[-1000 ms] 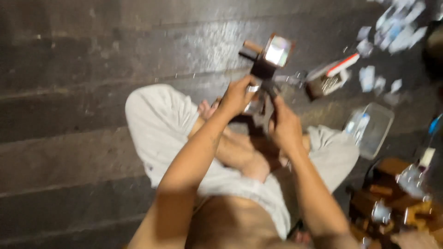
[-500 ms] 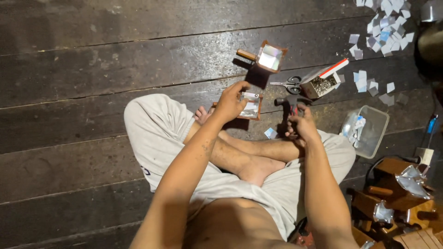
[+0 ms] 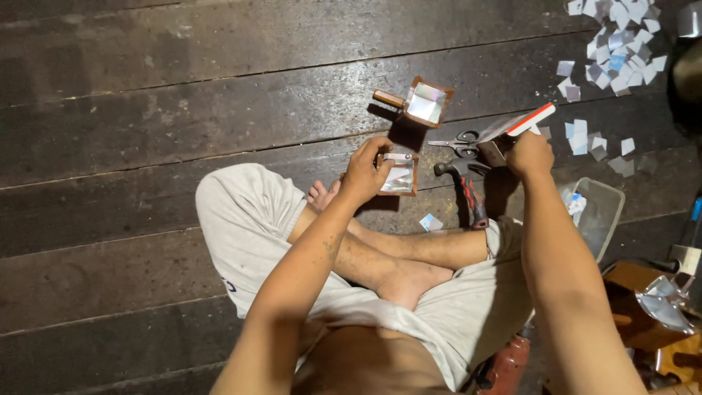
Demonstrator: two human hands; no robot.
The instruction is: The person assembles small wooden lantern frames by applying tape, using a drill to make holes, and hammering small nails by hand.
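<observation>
Head view shows me, watching from afar, a person cross-legged on dark floorboards (image 3: 146, 110). My read is that the left hand (image 3: 363, 174) has its fingers closed around a small wooden frame with a shiny insert (image 3: 399, 174), pinching it at its near edge just above the feet. The right hand (image 3: 529, 153) curls over a small box with a red-and-white strip (image 3: 521, 124); I cannot tell how tightly it grips. Between the two sets of fingers lie a hammer (image 3: 468, 189) and scissors (image 3: 455, 142); a second frame with a handle (image 3: 418, 102) sits beyond the left fingertips. I'd keep the frame level and steady while the right hand works.
</observation>
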